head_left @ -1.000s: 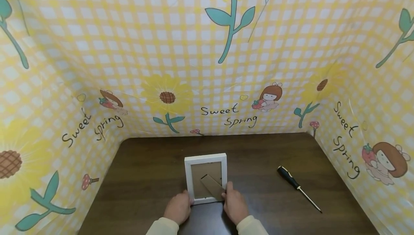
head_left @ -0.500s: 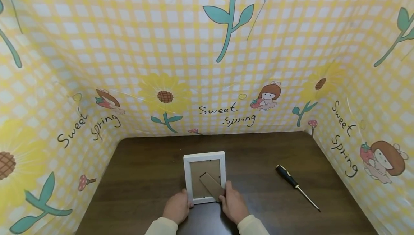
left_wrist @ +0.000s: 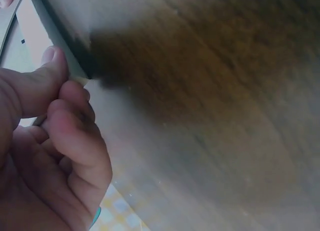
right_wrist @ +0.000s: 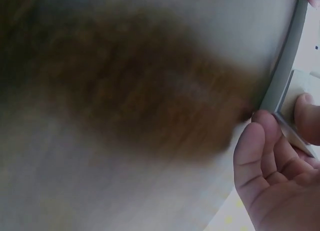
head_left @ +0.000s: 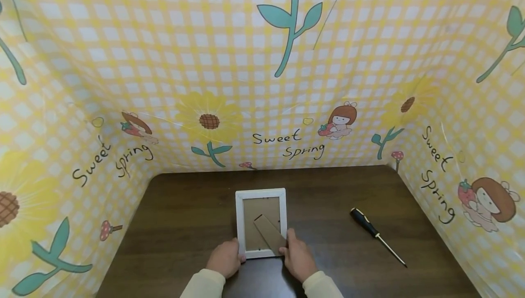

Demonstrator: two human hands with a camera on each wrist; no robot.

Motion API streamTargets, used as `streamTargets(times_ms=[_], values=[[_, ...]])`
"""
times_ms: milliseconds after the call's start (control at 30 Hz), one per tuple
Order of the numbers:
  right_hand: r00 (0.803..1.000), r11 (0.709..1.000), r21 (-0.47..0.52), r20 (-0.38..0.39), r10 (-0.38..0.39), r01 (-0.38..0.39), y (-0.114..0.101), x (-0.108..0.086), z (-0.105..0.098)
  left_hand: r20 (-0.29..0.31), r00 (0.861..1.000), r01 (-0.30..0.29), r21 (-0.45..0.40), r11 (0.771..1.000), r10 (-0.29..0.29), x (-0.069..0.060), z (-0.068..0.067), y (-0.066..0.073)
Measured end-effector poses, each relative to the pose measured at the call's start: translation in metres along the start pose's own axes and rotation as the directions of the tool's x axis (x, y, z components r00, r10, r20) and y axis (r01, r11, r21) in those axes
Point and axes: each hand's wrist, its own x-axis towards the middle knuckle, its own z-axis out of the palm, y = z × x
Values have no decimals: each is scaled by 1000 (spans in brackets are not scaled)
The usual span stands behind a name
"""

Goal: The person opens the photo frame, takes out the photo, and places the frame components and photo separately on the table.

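"Which way did the white photo frame [head_left: 240, 218] point?"
"Its back faced the person, long axis near to far, around the middle of the brown table [head_left: 176, 225]."
"What did it hold?"
"A backing board [head_left: 266, 209], whose easel stand [head_left: 268, 234] slanted from far left to near right."
"And the grip?"
"The left hand [head_left: 224, 258] pinched the frame's near left corner; the right hand [head_left: 300, 256], its near right, thumb on the stand."
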Motion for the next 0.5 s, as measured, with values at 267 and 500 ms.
streamTargets(times_ms=[267,500], values=[[999,1000,12,48,5,-5,1,-1,-3,34,999,1,18,1000,-2,-1,-5,3],[997,1000,10,82,15,-15,1,-1,-5,54,998,-22,-1,1000,22,-2,-6,5]])
